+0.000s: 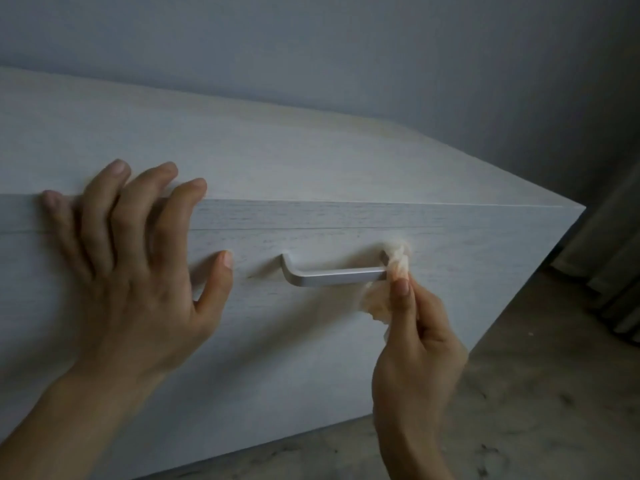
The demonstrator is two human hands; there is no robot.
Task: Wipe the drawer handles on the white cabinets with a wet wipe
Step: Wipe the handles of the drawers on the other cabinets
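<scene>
One limp wet wipe (398,263) hugs the right end of the rigid handle (339,274); your right grip (419,341) pinches its bunch, left grip (138,271) splayed.

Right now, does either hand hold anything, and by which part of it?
The right hand pinches the wet wipe by its bunched lower part; its top wraps the right end of the handle. The left hand holds nothing.

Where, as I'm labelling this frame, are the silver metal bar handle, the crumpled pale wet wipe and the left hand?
silver metal bar handle (341,274): head view, middle of bar.
crumpled pale wet wipe (398,261): head view, bunched upper part.
left hand (138,278): head view, its back.
</scene>
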